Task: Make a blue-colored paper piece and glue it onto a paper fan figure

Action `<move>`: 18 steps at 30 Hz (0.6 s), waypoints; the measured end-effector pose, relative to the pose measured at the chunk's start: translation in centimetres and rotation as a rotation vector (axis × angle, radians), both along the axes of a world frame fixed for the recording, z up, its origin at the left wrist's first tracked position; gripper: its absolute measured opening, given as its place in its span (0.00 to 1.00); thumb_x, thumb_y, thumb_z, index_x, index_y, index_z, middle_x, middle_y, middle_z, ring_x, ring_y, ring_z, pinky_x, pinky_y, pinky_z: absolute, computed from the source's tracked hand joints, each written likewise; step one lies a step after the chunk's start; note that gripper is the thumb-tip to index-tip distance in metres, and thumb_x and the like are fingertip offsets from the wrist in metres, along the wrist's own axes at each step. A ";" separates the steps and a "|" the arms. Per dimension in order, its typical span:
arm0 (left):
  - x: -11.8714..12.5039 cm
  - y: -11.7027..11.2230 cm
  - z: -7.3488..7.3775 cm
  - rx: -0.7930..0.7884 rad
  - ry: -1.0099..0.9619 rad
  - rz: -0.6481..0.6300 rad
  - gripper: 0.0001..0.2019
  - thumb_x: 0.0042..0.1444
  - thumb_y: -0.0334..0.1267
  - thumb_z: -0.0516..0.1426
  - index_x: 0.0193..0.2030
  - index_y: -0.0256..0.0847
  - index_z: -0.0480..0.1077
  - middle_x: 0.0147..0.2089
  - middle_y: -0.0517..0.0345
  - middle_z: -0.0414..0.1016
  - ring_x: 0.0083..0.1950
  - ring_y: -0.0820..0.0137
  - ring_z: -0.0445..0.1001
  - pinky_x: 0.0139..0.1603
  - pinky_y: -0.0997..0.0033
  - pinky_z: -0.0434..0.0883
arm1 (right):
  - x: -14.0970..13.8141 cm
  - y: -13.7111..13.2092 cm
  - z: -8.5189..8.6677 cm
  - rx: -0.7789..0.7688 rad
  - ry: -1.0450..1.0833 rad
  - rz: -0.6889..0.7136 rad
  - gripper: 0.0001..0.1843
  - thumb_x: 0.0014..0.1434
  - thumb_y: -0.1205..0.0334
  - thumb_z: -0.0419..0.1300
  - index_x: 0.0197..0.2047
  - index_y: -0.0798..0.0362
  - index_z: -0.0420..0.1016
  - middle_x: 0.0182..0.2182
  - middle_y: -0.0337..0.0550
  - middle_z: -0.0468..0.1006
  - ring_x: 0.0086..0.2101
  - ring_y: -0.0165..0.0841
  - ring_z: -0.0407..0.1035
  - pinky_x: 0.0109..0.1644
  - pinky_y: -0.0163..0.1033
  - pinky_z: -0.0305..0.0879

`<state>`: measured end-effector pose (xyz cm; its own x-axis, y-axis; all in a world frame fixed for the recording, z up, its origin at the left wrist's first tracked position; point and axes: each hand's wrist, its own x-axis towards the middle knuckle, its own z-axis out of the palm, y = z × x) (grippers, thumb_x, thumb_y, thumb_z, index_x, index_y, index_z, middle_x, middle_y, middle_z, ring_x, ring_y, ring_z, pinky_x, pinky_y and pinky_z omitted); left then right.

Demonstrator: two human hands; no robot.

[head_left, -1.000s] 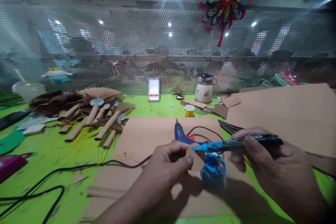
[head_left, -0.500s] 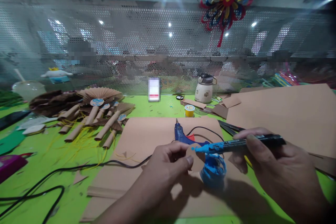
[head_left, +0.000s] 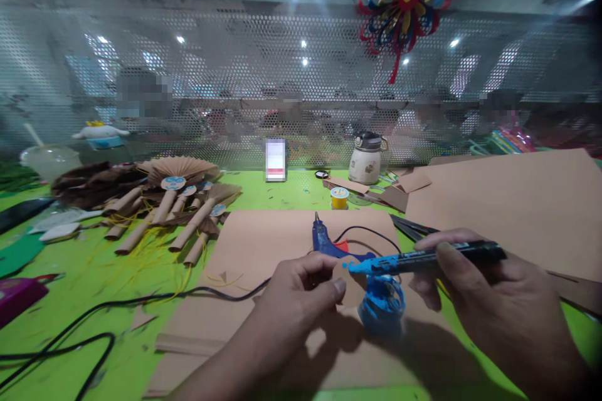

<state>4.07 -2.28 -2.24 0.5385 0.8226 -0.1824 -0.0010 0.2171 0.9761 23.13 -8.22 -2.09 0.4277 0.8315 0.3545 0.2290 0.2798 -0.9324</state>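
Lower centre: my left hand (head_left: 301,291) pinches a paper disc (head_left: 348,291). Lower right: my right hand (head_left: 498,291), fingers curled, grips a marker (head_left: 423,259), blue end over the disc.

Blue jar (head_left: 382,310), glue gun (head_left: 322,239) obstruct middle; room over paper (head_left: 263,239) leftward.

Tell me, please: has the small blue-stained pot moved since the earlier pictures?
No. The small blue-stained pot shows no visible shift in any direction against the glue gun beyond it.
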 end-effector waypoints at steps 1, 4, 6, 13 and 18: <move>0.0 0.0 0.0 -0.001 0.001 0.002 0.12 0.48 0.42 0.62 0.37 0.37 0.76 0.31 0.58 0.71 0.33 0.71 0.64 0.34 0.72 0.58 | 0.0 0.0 0.0 -0.011 -0.001 -0.005 0.15 0.55 0.47 0.63 0.31 0.51 0.72 0.15 0.35 0.72 0.17 0.28 0.66 0.19 0.30 0.67; 0.0 -0.1 0.0 -0.008 0.009 0.007 0.13 0.49 0.42 0.61 0.39 0.37 0.76 0.34 0.56 0.72 0.33 0.71 0.64 0.36 0.71 0.59 | 0.2 -0.1 -0.1 -0.023 0.008 -0.018 0.15 0.54 0.47 0.63 0.31 0.51 0.72 0.15 0.35 0.72 0.17 0.28 0.67 0.19 0.30 0.66; 0.0 -0.1 -0.1 0.009 0.013 0.006 0.13 0.50 0.41 0.61 0.40 0.37 0.76 0.33 0.57 0.71 0.33 0.72 0.63 0.36 0.71 0.58 | 0.3 0.0 -0.3 -0.011 0.022 -0.030 0.15 0.54 0.47 0.63 0.31 0.51 0.73 0.15 0.35 0.72 0.17 0.29 0.68 0.19 0.30 0.66; 0.0 0.0 -0.2 -0.009 0.036 -0.009 0.13 0.48 0.41 0.61 0.40 0.37 0.76 0.32 0.57 0.70 0.32 0.71 0.63 0.34 0.71 0.58 | 0.1 -0.1 -0.2 0.001 -0.018 0.002 0.13 0.56 0.49 0.62 0.32 0.50 0.74 0.16 0.35 0.73 0.18 0.28 0.68 0.20 0.30 0.67; 0.0 0.2 -0.4 -0.004 0.033 -0.017 0.13 0.48 0.43 0.62 0.39 0.38 0.76 0.33 0.55 0.72 0.34 0.70 0.65 0.36 0.71 0.59 | 0.0 -0.1 0.0 -0.021 -0.071 -0.029 0.10 0.56 0.53 0.62 0.30 0.50 0.73 0.15 0.34 0.71 0.16 0.29 0.67 0.18 0.31 0.67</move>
